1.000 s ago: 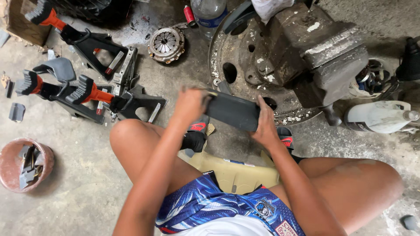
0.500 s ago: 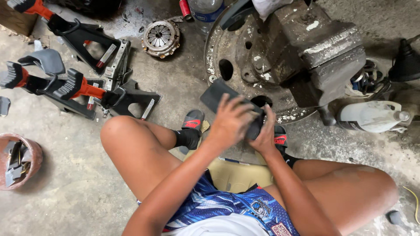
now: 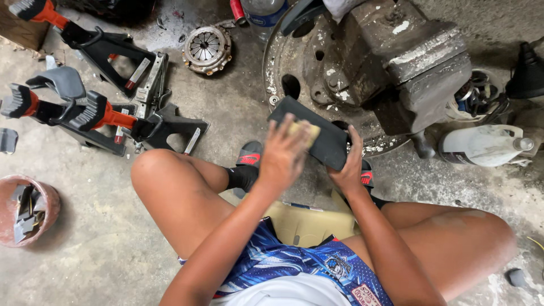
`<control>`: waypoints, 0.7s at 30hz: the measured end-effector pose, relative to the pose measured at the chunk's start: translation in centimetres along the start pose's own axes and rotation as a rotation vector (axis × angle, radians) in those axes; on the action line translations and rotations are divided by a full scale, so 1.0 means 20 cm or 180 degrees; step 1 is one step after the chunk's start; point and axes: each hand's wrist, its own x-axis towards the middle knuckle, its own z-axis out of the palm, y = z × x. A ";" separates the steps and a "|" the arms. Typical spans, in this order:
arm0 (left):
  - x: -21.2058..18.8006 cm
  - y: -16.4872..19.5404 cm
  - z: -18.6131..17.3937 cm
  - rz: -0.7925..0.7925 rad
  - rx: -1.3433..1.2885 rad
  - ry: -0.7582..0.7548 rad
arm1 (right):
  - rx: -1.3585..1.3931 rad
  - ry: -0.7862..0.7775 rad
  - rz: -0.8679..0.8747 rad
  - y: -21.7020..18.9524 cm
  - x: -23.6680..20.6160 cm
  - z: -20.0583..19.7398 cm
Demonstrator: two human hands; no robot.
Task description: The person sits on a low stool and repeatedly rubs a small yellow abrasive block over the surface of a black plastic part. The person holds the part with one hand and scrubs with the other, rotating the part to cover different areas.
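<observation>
Ahead: we saw bench vise [image 3: 396,62] on rusty wheel rim [image 3: 283,62] blocking reach | Left: jack stands [image 3: 107,107] crowded floor | Between: bare concrete strip [image 3: 226,107] lay open

Stained concrete workshop floor, crowded with car parts and stands

The grey concrete floor [image 3: 85,249] is cracked and oil-marked under flat, even light. 3 black jack stands [image 3: 113,48] with orange handles lie at left, a clutch plate [image 3: 207,49] beyond them, a rusty wheel rim [image 3: 294,68] bearing a heavy vise [image 3: 408,62], a white plastic jug [image 3: 484,145] at right, a reddish bowl [image 3: 25,209] at far left.
</observation>
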 end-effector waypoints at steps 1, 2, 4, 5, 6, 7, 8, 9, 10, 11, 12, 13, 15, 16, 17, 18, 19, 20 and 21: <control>-0.01 0.04 0.03 0.0084 -0.0009 -0.0117 | -0.0005 0.0009 0.0011 0.01 0.00 0.00; -0.02 0.08 0.07 0.0222 0.0009 -0.0176 | -0.0009 0.0017 0.0017 0.02 0.00 0.01; -0.06 0.12 0.12 0.0491 0.0045 -0.0290 | 0.0087 -0.0016 0.0056 0.04 -0.01 0.01; -0.07 0.12 0.13 0.0601 0.0054 -0.0321 | 0.0132 -0.0026 0.0074 0.04 -0.01 0.00; -0.08 0.10 0.13 0.0715 0.0066 -0.0353 | 0.0071 -0.0040 0.0006 0.04 -0.01 0.00; -0.09 0.08 0.13 0.0828 0.0078 -0.0392 | 0.0012 -0.0052 -0.0056 0.04 -0.01 0.00; -0.09 0.05 0.12 0.0979 0.0208 -0.0413 | -0.0053 -0.0058 -0.0112 0.04 -0.01 0.00; -0.08 -0.01 0.10 0.1133 0.0334 -0.0437 | -0.0081 -0.0063 -0.0140 0.03 0.00 -0.01; -0.06 -0.06 0.07 0.1279 0.0453 -0.0464 | -0.0110 -0.0077 -0.0163 0.03 0.01 -0.01; -0.05 -0.11 0.03 0.1255 0.0567 -0.0460 | -0.0134 -0.0093 -0.0186 0.02 0.01 -0.02; -0.04 -0.17 -0.02 0.1236 0.0690 -0.0454 | -0.0132 -0.0116 -0.0160 0.01 0.03 -0.02; -0.02 -0.22 -0.07 0.1226 0.0817 -0.0453 | -0.0127 -0.0129 -0.0133 0.00 0.04 -0.03; 0.00 -0.31 -0.17 0.0844 0.0811 -0.0227 | -0.0081 -0.0092 -0.0040 -0.03 0.06 -0.03; 0.01 -0.32 -0.19 0.0653 0.0804 -0.0105 | -0.0042 -0.0049 0.0012 -0.04 0.07 -0.03; 0.02 -0.32 -0.18 0.0473 0.0832 -0.0056 | -0.0002 -0.0011 0.0058 -0.05 0.08 -0.03; 0.02 -0.30 -0.16 0.0289 0.0860 -0.0005 | 0.0015 -0.0002 0.0072 -0.05 0.08 -0.03; 0.03 -0.28 -0.13 0.0107 0.0886 0.0053 | 0.0027 0.0008 0.0080 -0.06 0.09 -0.03; 0.03 -0.25 -0.09 0.0086 0.0795 0.0139 | 0.0034 0.0014 0.0090 -0.06 0.09 -0.03; 0.03 -0.21 -0.04 0.0059 0.0697 0.0219 | 0.0078 0.0015 0.0125 -0.06 0.10 -0.03</control>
